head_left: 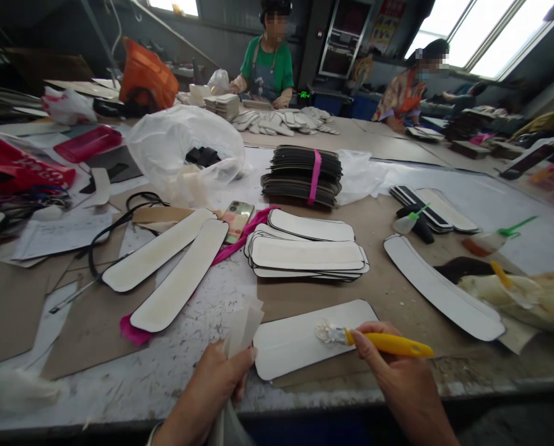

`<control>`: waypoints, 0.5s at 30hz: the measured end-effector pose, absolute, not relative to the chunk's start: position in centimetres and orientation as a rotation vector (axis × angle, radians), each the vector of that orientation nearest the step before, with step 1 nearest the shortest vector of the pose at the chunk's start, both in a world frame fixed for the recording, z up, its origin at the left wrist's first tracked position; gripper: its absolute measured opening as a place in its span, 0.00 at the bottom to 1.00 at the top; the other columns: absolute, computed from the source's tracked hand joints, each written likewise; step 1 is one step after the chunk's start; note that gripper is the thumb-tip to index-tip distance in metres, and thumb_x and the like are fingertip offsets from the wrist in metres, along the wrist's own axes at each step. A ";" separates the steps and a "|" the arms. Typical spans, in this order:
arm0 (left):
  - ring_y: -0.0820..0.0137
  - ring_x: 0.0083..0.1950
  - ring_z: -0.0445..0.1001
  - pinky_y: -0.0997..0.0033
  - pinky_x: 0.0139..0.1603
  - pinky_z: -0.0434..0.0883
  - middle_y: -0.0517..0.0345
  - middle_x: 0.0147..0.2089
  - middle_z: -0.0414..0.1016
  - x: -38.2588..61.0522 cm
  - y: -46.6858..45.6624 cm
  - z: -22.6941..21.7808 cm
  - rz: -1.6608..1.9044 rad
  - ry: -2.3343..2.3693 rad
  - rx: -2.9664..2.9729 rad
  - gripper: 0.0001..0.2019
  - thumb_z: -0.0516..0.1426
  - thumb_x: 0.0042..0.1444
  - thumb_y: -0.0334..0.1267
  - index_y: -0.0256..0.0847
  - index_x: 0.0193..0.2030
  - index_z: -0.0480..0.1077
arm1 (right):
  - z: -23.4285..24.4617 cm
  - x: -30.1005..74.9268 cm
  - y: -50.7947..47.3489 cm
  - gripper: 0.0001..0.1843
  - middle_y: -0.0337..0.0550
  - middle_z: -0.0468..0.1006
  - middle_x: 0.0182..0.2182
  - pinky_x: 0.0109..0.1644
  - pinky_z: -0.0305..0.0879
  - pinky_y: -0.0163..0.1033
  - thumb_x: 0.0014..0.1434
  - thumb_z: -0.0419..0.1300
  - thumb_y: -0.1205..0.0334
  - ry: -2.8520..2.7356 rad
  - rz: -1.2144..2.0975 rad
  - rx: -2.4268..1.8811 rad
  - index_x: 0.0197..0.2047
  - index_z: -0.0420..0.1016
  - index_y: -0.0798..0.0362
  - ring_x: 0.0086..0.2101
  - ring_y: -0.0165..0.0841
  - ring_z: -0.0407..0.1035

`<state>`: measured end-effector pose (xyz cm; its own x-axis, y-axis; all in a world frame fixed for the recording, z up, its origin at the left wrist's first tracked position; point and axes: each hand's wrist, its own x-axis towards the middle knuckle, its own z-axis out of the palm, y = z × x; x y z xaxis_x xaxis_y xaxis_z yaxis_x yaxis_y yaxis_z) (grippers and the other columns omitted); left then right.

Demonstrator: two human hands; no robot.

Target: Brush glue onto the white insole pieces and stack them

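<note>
My right hand grips a yellow-handled brush whose glue-caked bristles rest on a white, rounded flat piece lying near the table's front edge. My left hand is closed on a few thin translucent strips, held upright just left of that piece. A stack of similar white pieces with dark edges lies behind it, and two long cream-coated pieces lie to the left.
A banded dark bundle, a phone, a clear bag, glue bottles and a long white piece lie on the worn table. Two people work at the far side.
</note>
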<state>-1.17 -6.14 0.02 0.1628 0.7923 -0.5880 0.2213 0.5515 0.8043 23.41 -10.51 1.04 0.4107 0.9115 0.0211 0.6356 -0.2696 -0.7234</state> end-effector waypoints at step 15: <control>0.72 0.13 0.62 0.75 0.17 0.60 0.60 0.09 0.64 -0.6 -6.6 -0.9 0.516 1.313 0.798 0.21 0.60 0.36 0.53 0.39 0.09 0.64 | 0.3 22.3 -12.1 0.09 0.50 0.76 0.34 0.40 0.71 0.38 0.59 0.54 0.67 -1.862 -0.279 -1.581 0.43 0.71 0.56 0.37 0.36 0.73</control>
<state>-0.57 -6.64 -0.87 0.2041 0.7369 -0.6444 0.1010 0.6389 0.7626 22.27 -12.09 0.25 -0.0417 0.7933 0.6074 0.9363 0.2431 -0.2534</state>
